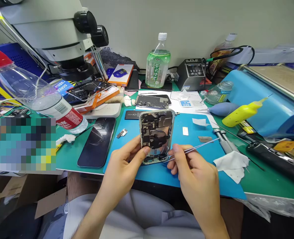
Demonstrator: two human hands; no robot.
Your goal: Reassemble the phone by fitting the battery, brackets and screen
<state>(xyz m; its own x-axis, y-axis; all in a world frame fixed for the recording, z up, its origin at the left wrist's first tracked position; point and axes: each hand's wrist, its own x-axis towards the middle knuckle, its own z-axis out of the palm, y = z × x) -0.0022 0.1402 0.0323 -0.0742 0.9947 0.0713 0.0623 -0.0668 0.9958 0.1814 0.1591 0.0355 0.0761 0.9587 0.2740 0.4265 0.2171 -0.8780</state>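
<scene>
Tilted up towards me is an opened phone housing [156,136] with its inner parts showing. My left hand [124,166] grips it by the lower left edge, thumb on the front rim. In my right hand [196,169] is a pair of tweezers [199,145], pinched between thumb and fingers. Their tips are at the housing's lower right, by the bottom parts; whether they touch is too small to tell. Behind the housing a phone battery [132,115] lies on the blue mat [142,172]. A small phone part [122,133] rests to the left.
A dark phone [97,142] and a tilted bottle [69,114] are at the left, under a microscope [62,39]. A green-labelled bottle [158,66] stands at the back. Tissue [233,166], a yellow squeeze bottle [244,113] and a blue machine [256,103] occupy the right.
</scene>
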